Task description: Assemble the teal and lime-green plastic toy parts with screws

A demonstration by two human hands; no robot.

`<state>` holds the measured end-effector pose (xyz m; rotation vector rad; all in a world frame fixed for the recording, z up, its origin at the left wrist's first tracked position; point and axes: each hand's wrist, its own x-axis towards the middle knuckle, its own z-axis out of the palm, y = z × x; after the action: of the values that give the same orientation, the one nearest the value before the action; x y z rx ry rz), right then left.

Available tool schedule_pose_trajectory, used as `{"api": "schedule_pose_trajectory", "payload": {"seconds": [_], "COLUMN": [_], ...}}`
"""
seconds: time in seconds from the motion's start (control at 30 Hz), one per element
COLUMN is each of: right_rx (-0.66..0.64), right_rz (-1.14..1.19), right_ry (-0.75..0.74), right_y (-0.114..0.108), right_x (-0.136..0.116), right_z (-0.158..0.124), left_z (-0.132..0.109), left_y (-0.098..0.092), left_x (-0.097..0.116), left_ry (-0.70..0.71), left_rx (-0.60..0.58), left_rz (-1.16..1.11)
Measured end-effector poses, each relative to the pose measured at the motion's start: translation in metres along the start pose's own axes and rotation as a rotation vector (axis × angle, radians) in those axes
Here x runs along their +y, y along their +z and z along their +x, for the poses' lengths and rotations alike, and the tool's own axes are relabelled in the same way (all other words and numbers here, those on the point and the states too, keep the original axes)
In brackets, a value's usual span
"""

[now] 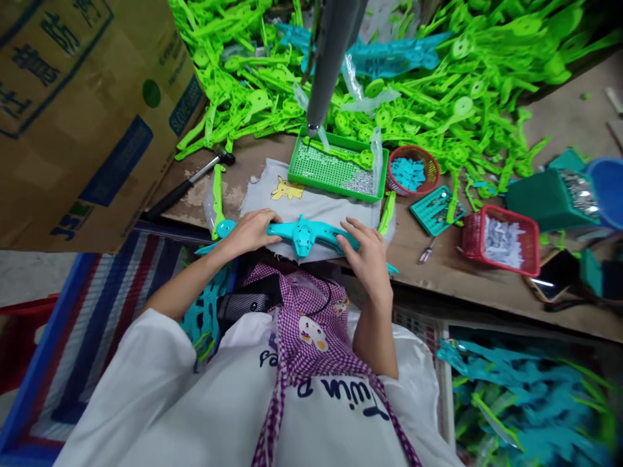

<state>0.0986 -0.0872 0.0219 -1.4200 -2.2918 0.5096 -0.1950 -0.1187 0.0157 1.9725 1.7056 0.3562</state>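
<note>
A long turquoise plastic part with a raised middle lies across the front edge of the bench, over a grey cloth with a yellow cartoon figure. My left hand is closed round its left arm. On its right arm my right hand grips with thumb and fingers. Near my left hand lies a green plastic arm with a turquoise disc below it. Another green arm lies beyond my right hand. Behind the cloth sits a green perforated tray with small metal pieces.
A hammer lies left, beside a big carton. A grey tool shaft hangs over the tray. Green parts are heaped behind. Red baskets and a teal tray stand right. A crate of turquoise parts is below.
</note>
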Motion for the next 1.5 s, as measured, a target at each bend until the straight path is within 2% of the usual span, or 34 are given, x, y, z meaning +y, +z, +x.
{"api": "schedule_pose_trajectory", "payload": {"seconds": [0.13,0.23,0.33,0.4,0.5,0.6,0.73,0.9,1.03,1.13,1.2,1.27,1.37,1.4,1.43,1.5], "right_rx": [0.03,0.103,0.11,0.031,-0.123,-0.202,-0.218,-0.25,-0.244,-0.299,-0.368,-0.333,0.153,0.255,0.283,0.21], "right_rz": [0.134,0.197,0.237,0.222,0.106,-0.004,-0.062,-0.114,-0.174,-0.168,-0.056,0.146,0.422,0.499,0.578,0.67], "right_ry": [-0.038,-0.098,-0.154,-0.157,-0.137,-0.144,-0.162,-0.209,-0.198,-0.206,-0.247,-0.261,-0.209,-0.231,-0.253,-0.253], "right_y": [-0.013,-0.023,-0.019,-0.007,0.018,0.033,0.032,0.033,0.045,0.036,0.016,-0.009,-0.038,-0.042,-0.043,-0.038], "right_x": [-0.019,-0.041,-0.056,-0.057,-0.048,-0.041,-0.039,-0.039,-0.042,-0.038,-0.033,-0.03,-0.035,-0.04,-0.045,-0.054], "right_z": [0.031,0.061,0.073,0.065,0.039,0.017,0.012,0.013,0.001,-0.001,0.015,0.053,0.142,0.173,0.202,0.246], "left_z": [0.008,0.02,0.027,0.026,0.022,0.02,0.016,0.013,0.016,0.017,0.018,0.017,0.016,0.016,0.016,0.015], "left_y": [-0.001,-0.005,-0.008,-0.008,-0.006,-0.003,0.0,0.003,0.004,0.003,0.003,0.004,0.005,0.006,0.006,0.006], "left_x": [-0.006,-0.008,-0.006,-0.005,-0.005,-0.005,-0.006,-0.009,-0.009,-0.009,-0.009,-0.011,-0.011,-0.011,-0.011,-0.011], "left_ry": [0.007,0.013,0.018,0.033,0.06,0.063,0.082,0.231,0.22,0.227,0.246,0.258,0.266,0.265,0.263,0.254], "left_rx": [-0.055,-0.109,-0.127,-0.102,-0.06,-0.037,-0.012,-0.063,-0.073,-0.082,-0.086,-0.075,-0.048,-0.041,-0.04,-0.039], "left_rz": [0.016,0.021,0.022,0.009,-0.009,0.001,-0.007,-0.124,-0.119,-0.072,-0.06,-0.051,-0.046,-0.049,-0.055,-0.066]}}
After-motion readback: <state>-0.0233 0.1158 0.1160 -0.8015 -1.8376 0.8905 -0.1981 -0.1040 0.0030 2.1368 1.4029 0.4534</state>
